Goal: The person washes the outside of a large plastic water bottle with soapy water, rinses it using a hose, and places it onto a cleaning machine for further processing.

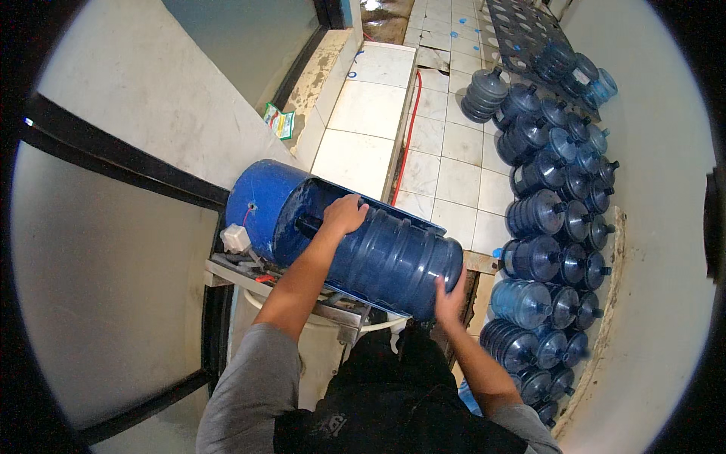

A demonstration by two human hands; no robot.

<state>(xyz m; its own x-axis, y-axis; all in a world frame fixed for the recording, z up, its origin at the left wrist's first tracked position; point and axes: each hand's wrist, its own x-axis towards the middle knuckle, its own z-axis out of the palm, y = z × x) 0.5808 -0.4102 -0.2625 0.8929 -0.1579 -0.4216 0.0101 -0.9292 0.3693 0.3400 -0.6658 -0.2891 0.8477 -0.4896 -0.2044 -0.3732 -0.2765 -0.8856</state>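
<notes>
A large ribbed blue plastic water jug (391,258) lies on its side in a cut-open blue plastic drum (266,210). Its neck points left, towards a dark cylindrical part (308,225) inside the drum. My left hand (345,214) rests over the jug's shoulder near the neck, fingers bent on the plastic. At the jug's base on the right, my right hand (452,298) presses against the rounded end, thumb apart from the fingers. The jug lies between both hands. Part of its underside is hidden by the drum's lower edge.
Rows of similar blue jugs (533,213) line the right wall. A metal frame (334,312) carries the drum, with a small white plastic container (235,238) at its left. Beyond are a white tiled ledge (357,136), a red hose (409,136) and a green-and-white packet (279,121).
</notes>
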